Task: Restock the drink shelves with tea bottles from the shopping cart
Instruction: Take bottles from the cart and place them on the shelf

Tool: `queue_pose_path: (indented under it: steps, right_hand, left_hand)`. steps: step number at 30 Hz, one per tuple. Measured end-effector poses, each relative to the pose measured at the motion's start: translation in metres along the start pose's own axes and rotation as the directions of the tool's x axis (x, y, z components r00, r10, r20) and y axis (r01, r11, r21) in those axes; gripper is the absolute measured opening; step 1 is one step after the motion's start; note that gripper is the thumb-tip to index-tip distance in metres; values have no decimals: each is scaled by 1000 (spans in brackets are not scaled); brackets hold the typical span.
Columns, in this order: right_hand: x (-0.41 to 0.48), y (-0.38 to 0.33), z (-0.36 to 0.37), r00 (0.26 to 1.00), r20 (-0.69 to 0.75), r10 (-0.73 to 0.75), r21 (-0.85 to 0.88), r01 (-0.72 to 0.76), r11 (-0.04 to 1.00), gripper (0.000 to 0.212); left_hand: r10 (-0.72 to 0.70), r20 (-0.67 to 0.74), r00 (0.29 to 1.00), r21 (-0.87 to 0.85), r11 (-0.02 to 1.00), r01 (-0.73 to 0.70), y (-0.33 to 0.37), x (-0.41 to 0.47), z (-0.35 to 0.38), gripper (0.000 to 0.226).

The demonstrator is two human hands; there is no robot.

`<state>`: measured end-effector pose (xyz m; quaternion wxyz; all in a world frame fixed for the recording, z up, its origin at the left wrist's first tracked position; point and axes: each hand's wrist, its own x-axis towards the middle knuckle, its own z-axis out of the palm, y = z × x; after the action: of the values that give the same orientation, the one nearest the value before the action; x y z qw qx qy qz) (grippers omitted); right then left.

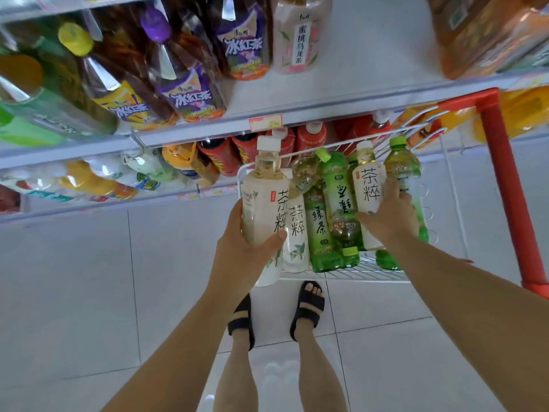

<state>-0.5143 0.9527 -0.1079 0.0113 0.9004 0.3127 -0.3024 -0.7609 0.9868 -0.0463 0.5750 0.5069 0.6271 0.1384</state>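
The grey metal drink shelves (371,55) fill the top of the view. Large brown tea bottles with purple labels (190,93) stand on the upper tier beside a bare stretch. Below, on the pale tiled floor (89,292), the red-framed shopping cart (499,179) stands close against the shelves and carries a white wire basket (356,273). Both bare forearms reach forward from the lower edge. In the basket, green-labelled tea bottles (319,233) lie packed together with white-labelled ones. The left hand (237,248) is wrapped round a pale tea bottle with white label and white cap (264,197), held cap-up over the basket's left edge, thumb across its front. The right hand (392,215) reaches into the basket, palm down, fingers and thumb curled round a second white-labelled bottle (368,185) lying among the green ones.
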Motion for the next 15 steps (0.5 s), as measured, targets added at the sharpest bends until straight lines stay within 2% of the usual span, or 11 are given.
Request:
queue_pose_path:
  steps: [2, 4, 5, 8, 9, 12, 15]
  right_hand:
    - [5, 1, -2, 1000, 15, -10, -22, 10, 1000, 88]
    - [8, -1, -12, 991, 130, 12, 42, -18, 999, 94]
    - [6, -3, -20, 975, 218, 37, 113, -63, 992, 89]
    - [-11, -6, -44, 884, 461, 75, 260, -216, 941, 37]
    - [-21, -3, -50, 859, 507, 65, 278, -234, 932, 31]
    - [-58, 0, -69, 825, 564, -28, 349, -207, 914, 43]
    - [-96, -8, -107, 845, 506, -172, 481, -111, 870, 53]
  left_hand:
    - [3, -9, 1000, 0, 1000, -3, 0, 1, -1, 73]
    - [-1, -13, 1000, -7, 1000, 1, 1, -1, -3, 74]
    - [-5, -10, 1000, -11, 1000, 5, 3, -3, -5, 74]
    - [2, 8, 1000, -22, 1000, -2, 12, -14, -10, 74]
    - [8, 14, 1000, -22, 1000, -8, 17, -19, -12, 73]
    - [58, 25, 998, -9, 998, -58, 40, -39, -21, 74]
    - [151, 25, 988, -12, 988, -151, 79, -62, -30, 76]
